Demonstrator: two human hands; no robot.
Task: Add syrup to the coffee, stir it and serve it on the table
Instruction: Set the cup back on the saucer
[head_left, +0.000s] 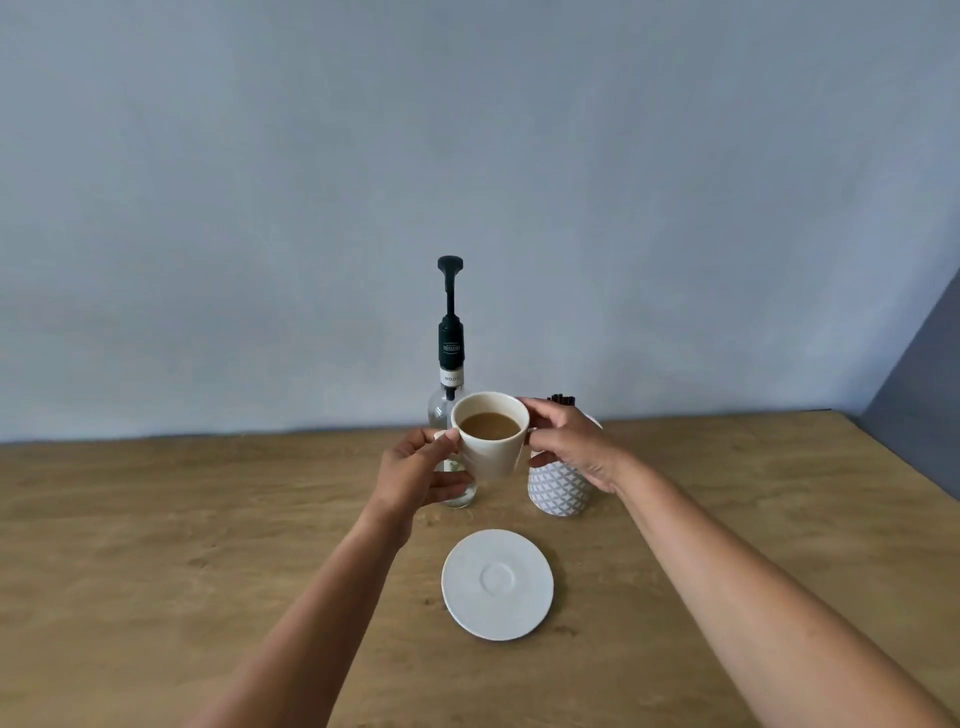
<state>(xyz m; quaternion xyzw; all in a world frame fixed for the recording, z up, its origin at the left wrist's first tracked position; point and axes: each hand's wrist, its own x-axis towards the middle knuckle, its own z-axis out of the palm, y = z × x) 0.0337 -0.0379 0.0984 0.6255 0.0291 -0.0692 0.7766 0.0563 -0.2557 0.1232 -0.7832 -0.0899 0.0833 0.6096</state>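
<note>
Presently: coffee cup held aloft in both hands.
Nearest, white saucer (497, 584) on wooden table (208, 519). Above it, left hand (415, 475) and right hand (569, 447) grip coffee cup (491, 441). Behind: syrup pump bottle (450, 353), patterned stirrer holder (558, 491).

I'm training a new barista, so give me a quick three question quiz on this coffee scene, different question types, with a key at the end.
1. True or false: the cup of coffee stands on the saucer.
2. Multiple choice: what is directly behind the raised cup? A) a kettle B) the syrup bottle with a pump C) a milk jug
3. Fill in: the dark stir sticks stand in a patterned ____ to the right of the bottle.

Key
1. False. The left hand and right hand hold it in the air above the table; the saucer is bare.
2. B
3. holder
</note>
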